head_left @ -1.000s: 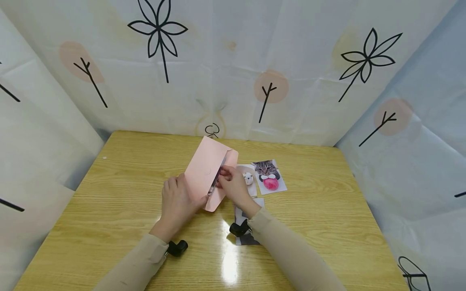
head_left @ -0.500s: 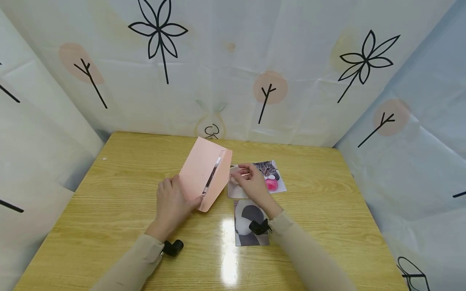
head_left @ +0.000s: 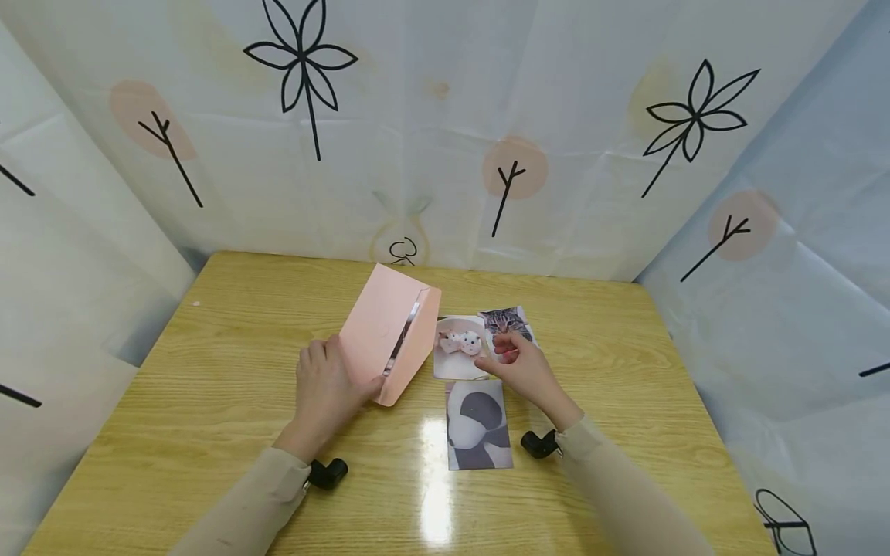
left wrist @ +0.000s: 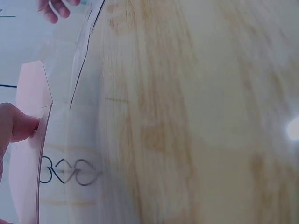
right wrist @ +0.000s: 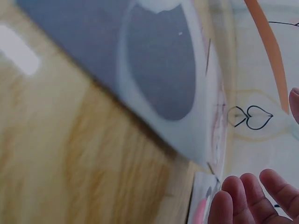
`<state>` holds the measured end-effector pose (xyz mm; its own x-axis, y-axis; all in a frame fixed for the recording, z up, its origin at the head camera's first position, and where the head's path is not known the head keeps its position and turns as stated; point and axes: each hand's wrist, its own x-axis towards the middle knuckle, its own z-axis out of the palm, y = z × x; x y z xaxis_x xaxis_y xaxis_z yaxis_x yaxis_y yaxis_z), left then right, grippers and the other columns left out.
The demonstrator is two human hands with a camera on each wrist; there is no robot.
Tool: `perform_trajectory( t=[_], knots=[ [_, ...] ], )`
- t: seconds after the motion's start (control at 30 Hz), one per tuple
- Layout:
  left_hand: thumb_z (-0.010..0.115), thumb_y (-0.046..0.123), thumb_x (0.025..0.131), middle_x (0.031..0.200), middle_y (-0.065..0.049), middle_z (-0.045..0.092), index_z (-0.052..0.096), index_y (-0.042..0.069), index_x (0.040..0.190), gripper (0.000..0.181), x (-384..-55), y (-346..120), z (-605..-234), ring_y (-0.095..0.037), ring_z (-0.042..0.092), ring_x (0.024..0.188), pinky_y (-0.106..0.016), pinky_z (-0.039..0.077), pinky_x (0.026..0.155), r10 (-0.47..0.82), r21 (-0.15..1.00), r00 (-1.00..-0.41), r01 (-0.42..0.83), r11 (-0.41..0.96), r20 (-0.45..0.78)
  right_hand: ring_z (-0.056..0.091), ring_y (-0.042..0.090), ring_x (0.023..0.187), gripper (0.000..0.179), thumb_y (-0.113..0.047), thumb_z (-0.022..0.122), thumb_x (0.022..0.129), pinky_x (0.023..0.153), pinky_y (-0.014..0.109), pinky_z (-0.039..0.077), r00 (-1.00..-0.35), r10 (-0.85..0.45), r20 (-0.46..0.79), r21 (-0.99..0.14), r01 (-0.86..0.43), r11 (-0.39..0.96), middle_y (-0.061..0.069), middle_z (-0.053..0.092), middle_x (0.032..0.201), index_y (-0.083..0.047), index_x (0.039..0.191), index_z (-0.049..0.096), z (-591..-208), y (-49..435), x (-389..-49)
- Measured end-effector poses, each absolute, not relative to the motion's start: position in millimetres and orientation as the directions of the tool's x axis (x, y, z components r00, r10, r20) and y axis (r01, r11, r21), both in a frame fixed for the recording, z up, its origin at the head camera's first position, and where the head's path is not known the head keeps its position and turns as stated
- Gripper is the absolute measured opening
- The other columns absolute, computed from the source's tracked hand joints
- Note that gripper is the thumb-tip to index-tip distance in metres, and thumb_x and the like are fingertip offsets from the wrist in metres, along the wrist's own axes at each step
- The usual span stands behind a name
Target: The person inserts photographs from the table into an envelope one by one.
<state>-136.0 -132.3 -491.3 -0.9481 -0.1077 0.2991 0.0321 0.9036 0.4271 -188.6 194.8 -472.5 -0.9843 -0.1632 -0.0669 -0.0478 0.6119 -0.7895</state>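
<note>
My left hand (head_left: 328, 392) grips the lower left side of a pink paper envelope (head_left: 375, 332), tilted with its flap side facing right. Through the envelope's slit a strip of printed cards (head_left: 401, 341) shows. In the left wrist view, the thumb (left wrist: 22, 125) lies over the envelope's edge. Holding nothing, my right hand (head_left: 524, 372) hovers above the photo cards, thumb and fingers apart. Under and beside it are a card with two round white animal figures (head_left: 459, 344) and a tabby cat card (head_left: 504, 318), partly covered by the hand.
A grey-and-white photo card (head_left: 478, 425) lies nearer on the wooden table (head_left: 229, 371), below the other two. White printed cloth (head_left: 445, 100) stands behind the table and at both sides. Black cameras sit at both wrists.
My right hand has come out of the envelope's opening and moved right, leaving the white animal card on the table beside the cat card. The envelope has shifted slightly left in my left hand.
</note>
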Motion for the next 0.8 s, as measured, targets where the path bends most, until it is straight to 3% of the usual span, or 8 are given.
perform_trajectory(
  t=[0.23,0.47,0.8],
  knots=[
    [0.081,0.056,0.06,0.102,-0.026,0.044,0.046,-0.011,0.12,0.097,-135.5,-132.9,-490.0,-0.039,0.038,0.092,-0.048,0.035,0.078,-0.112,0.428,-0.952,0.021,0.903,0.284,0.058,0.02,0.093,0.07,-0.051,0.08,0.073,0.08,0.038,0.049,-0.98,-0.169,-0.109,-0.75,-0.031,0.661,0.007,0.063,0.107,-0.006,0.122,0.059,-481.1,205.8,-183.9],
    [0.081,0.056,0.059,0.101,-0.025,0.044,0.047,-0.011,0.119,0.096,-135.7,-132.5,-492.0,-0.037,0.037,0.09,-0.047,0.034,0.077,-0.108,0.434,-0.952,0.029,0.9,0.287,0.06,0.021,0.093,0.067,-0.043,0.084,0.071,0.082,0.037,0.05,-0.972,-0.173,-0.156,-0.781,0.014,0.624,0.008,0.062,0.104,-0.005,0.12,0.058,-483.2,208.8,-178.5],
    [0.08,0.056,0.06,0.1,-0.025,0.044,0.046,-0.011,0.119,0.096,-134.4,-131.9,-491.5,-0.038,0.037,0.09,-0.047,0.034,0.078,-0.101,0.433,-0.95,0.038,0.901,0.294,0.057,0.017,0.081,0.056,-0.036,0.085,0.071,0.073,0.032,0.047,-0.969,-0.192,-0.155,-0.766,-0.005,0.643,0.004,0.062,0.091,-0.003,0.11,0.062,-487.5,207.7,-175.3]
  ],
)
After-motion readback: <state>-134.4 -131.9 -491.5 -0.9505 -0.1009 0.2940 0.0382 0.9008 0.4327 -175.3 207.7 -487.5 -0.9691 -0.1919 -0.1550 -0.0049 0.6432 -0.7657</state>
